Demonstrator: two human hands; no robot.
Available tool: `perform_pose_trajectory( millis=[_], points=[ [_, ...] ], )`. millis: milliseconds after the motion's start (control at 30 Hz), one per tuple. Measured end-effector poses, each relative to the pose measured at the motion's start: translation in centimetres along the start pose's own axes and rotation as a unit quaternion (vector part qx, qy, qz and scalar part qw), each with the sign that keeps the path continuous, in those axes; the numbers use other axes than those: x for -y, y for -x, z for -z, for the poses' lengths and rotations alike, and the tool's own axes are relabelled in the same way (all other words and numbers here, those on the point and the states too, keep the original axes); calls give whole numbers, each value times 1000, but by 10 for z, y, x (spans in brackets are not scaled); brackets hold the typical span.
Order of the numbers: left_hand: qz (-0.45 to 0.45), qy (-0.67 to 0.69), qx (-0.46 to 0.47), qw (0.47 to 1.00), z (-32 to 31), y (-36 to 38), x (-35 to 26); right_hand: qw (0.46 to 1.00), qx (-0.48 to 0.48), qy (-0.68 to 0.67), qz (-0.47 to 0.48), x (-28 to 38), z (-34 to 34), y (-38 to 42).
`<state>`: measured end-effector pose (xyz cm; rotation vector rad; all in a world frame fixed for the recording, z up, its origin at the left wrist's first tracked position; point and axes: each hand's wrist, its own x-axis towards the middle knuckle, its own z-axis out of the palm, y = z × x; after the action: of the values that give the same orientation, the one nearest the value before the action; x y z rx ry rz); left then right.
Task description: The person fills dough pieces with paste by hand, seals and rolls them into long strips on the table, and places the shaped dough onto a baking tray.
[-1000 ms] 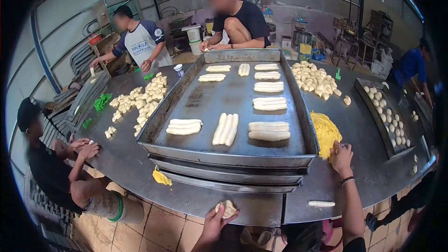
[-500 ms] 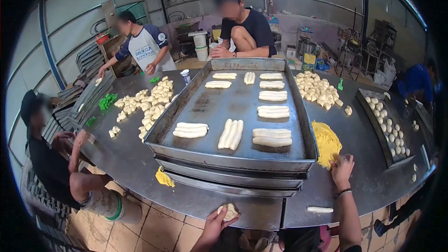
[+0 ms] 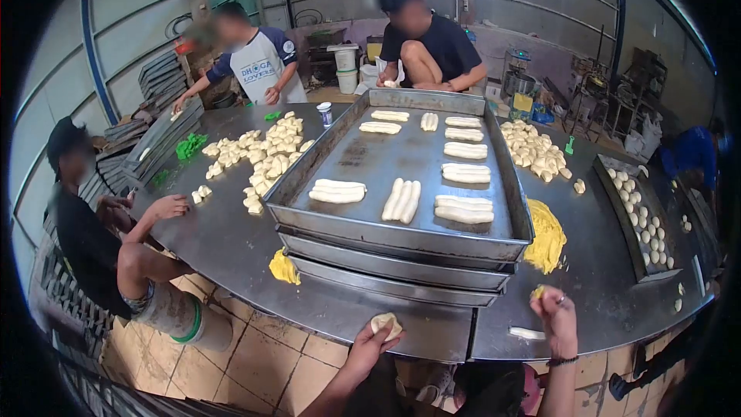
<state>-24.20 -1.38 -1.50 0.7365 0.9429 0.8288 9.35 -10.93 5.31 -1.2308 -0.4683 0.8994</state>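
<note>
At the front edge of the table, my left hand point(image 3: 369, 351) is closed on a flattened piece of pale dough point(image 3: 388, 325). My right hand point(image 3: 558, 315) is raised over the table on the right, its fingers pinched around a small lump of yellow filling point(image 3: 538, 292). Beyond that hand lies a spread mound of the same yellow paste point(image 3: 546, 243), beside the tray stack. A thin white dough strip point(image 3: 527, 333) rests on the table next to my right wrist.
Stacked metal trays point(image 3: 401, 241) stand in the middle, the top one holding several three-strand dough pieces point(image 3: 464, 209). Dough lumps point(image 3: 532, 148) are heaped on both sides. A long tray of dough balls point(image 3: 647, 220) is at right. Co-workers point(image 3: 85, 239) are around the table.
My right hand has left the yellow mound and come back toward me with a pinch of it. The dough stays in my left hand. The co-worker at left has reached further over the table.
</note>
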Motion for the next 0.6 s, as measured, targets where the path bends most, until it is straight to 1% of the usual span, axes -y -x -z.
perform_pose_trajectory(
  millis=[67, 133, 167, 200, 233, 267, 300, 333, 367, 400, 433, 467, 500, 533, 600],
  points=[
    [7, 11, 16, 1000, 1, 1, 0, 998, 56, 9, 33, -14, -8, 20],
    [24, 0, 23, 999, -4, 5, -6, 997, 76, 9, 10, -21, -16, 41],
    [24, 0, 24, 999, -7, 9, -5, 995, 95, 4, 20, -27, -21, 49],
    [43, -2, 40, 998, -12, 13, -5, 995, 94, 4, 22, -25, -31, 58],
    [62, -4, 56, 997, -17, 15, -4, 993, 109, 17, -29, -20, -41, 69],
    [61, -5, 58, 996, -18, 15, 1, 988, 124, 30, -81, -16, -45, 76],
    [9, -58, 85, 995, -22, 18, 4, 981, 152, -1, -124, -21, -43, 78],
    [-41, -111, 111, 987, -26, 22, 7, 981, 147, -2, -126, -22, -41, 80],
    [-64, -115, 100, 986, -32, 26, 12, 977, 173, 55, -112, -22, -41, 83],
    [-50, -119, 103, 986, -36, 29, 9, 969, 196, 109, -102, -21, -43, 89],
    [-9, -112, 117, 987, -39, 31, 6, 964, 240, 111, -25, -18, -45, 92],
    [34, -105, 132, 985, -43, 33, 4, 967, 225, 117, -22, -15, -50, 98],
    [31, -66, 164, 984, -48, 31, 5, 970, 209, 122, 16, -7, -60, 106],
    [45, -69, 167, 983, -55, 34, -1, 971, 193, 127, 54, 1, -66, 110],
    [11, -112, 129, 985, -70, 49, -15, 958, 214, 188, 23, 8, -57, 112]
  ],
)
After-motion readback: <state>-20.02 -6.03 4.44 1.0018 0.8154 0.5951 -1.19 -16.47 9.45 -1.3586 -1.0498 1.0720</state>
